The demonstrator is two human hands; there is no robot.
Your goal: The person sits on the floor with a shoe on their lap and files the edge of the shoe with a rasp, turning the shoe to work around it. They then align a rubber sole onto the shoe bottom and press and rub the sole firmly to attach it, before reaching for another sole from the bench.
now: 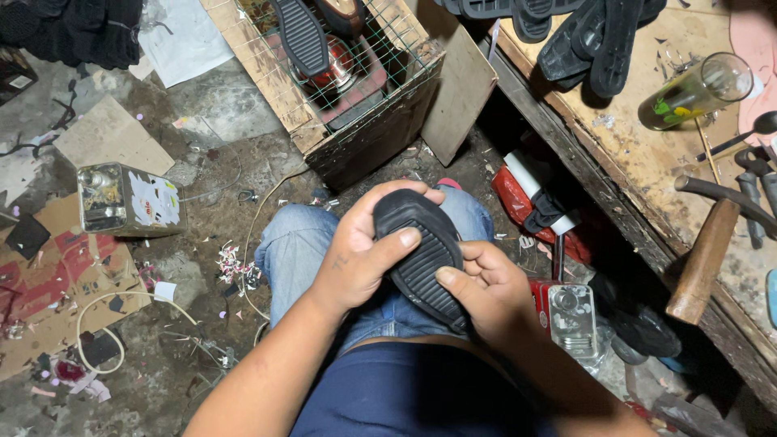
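Your left hand [356, 255] and right hand [486, 291] both have their fingers closed around a black ribbed shoe sole [421, 255], held over your knee, beside the wooden tabletop [647, 162].

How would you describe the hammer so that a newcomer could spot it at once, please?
Look at the wooden workbench along the right side. Near its front edge, right of the person's right hand, lies the hammer. Its thick brown wooden handle sets it apart from the slim metal tools and the glass jar beside it.
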